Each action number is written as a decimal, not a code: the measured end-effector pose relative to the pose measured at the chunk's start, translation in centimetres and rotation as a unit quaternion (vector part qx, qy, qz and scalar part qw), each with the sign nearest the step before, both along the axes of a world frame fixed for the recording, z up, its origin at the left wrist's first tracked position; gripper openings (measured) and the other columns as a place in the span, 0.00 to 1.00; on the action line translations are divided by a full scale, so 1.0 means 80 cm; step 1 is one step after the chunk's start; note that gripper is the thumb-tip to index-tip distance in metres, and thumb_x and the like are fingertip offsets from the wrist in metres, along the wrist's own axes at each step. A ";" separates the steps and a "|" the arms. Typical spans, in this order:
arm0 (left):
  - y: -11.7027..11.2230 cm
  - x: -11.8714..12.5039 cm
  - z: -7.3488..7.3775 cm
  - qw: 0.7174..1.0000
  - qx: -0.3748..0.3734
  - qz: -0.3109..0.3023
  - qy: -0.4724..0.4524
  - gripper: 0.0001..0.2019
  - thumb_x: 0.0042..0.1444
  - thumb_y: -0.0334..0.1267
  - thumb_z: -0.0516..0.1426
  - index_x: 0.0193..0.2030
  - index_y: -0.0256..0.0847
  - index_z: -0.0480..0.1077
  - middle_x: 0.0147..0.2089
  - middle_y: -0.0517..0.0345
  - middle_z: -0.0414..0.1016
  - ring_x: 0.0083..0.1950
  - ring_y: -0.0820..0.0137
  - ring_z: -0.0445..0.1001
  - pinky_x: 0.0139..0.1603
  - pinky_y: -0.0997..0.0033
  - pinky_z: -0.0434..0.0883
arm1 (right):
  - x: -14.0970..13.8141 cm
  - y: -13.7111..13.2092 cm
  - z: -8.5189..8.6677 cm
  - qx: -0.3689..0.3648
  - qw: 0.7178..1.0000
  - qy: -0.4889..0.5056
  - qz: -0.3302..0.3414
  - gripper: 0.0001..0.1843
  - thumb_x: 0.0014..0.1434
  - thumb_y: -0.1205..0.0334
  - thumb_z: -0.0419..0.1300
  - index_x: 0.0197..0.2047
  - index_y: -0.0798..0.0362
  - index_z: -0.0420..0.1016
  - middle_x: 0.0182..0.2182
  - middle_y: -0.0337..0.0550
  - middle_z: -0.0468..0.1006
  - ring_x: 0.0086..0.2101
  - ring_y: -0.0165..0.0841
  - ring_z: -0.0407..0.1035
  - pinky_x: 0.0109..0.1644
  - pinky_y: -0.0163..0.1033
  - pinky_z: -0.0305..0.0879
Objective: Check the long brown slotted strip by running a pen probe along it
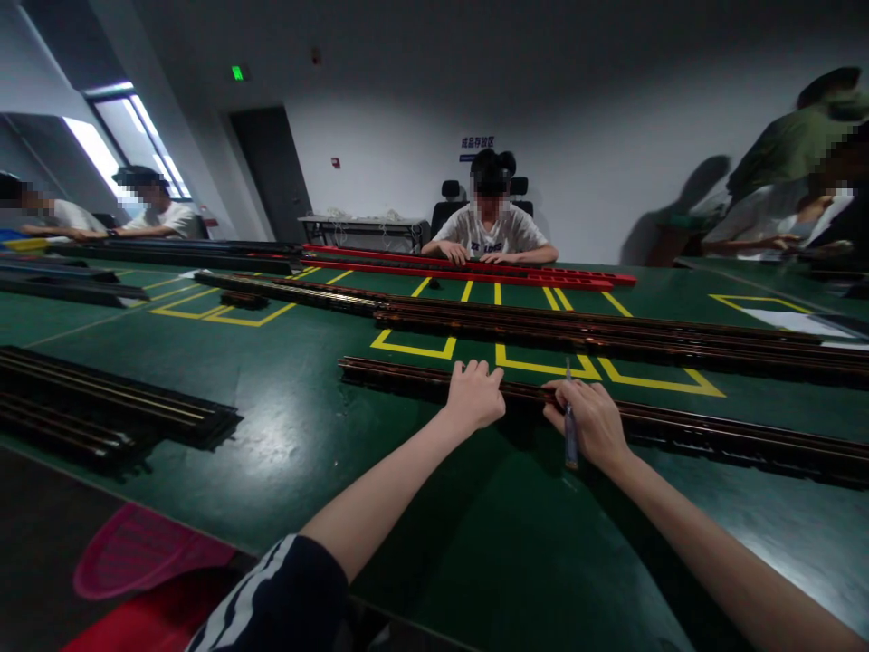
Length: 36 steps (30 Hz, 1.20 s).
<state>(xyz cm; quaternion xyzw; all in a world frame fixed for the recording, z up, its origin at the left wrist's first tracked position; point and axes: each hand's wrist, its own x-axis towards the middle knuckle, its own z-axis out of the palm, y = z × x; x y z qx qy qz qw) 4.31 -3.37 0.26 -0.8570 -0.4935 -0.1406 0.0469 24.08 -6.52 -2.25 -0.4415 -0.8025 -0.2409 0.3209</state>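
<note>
A long dark rail with coppery strips [400,377] lies across the green table in front of me. My left hand [476,395] is closed over it, fingers curled on its far side. Further right, my right hand [589,418] has a slim screwdriver [571,436] between its fingers. The screwdriver's translucent handle points down towards me and its thin shaft points away. The thumb and fingertips of that hand are at the same rail, though their exact contact is hard to see.
More dark rails [475,319] lie beyond mine, and another group [101,398] is at the left. Yellow tape [414,349] marks the green table [285,489]. Across it, a person [490,226] handles red rails [577,276]. A pink plastic stool [146,552] stands below the near edge.
</note>
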 end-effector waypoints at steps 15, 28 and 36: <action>-0.001 -0.049 -0.001 0.990 -0.025 -0.136 0.031 0.23 0.64 0.40 0.43 0.64 0.36 0.58 0.61 0.48 0.67 0.59 0.64 0.66 0.58 0.58 0.64 | 0.032 -0.001 0.003 0.037 0.994 -0.100 -0.012 0.07 0.58 0.63 0.53 0.34 0.57 0.70 0.24 0.45 0.74 0.25 0.35 0.67 0.33 0.38 0.58; 0.023 -0.153 0.045 0.981 -0.011 0.184 -0.058 0.12 0.62 0.38 0.48 0.45 0.41 0.72 0.49 0.52 0.76 0.52 0.62 0.72 0.53 0.63 0.67 | 0.039 0.006 0.002 -0.016 0.997 -0.059 0.049 0.09 0.50 0.67 0.54 0.37 0.51 0.67 0.25 0.45 0.73 0.25 0.38 0.66 0.31 0.43 0.61; 0.057 -0.232 0.017 0.902 -0.138 0.389 -0.130 0.19 0.62 0.40 0.43 0.46 0.37 0.73 0.51 0.39 0.76 0.52 0.53 0.74 0.47 0.59 0.69 | 0.041 0.003 0.005 -0.089 0.995 -0.003 0.044 0.07 0.56 0.56 0.55 0.31 0.49 0.63 0.28 0.47 0.76 0.26 0.38 0.69 0.30 0.43 0.64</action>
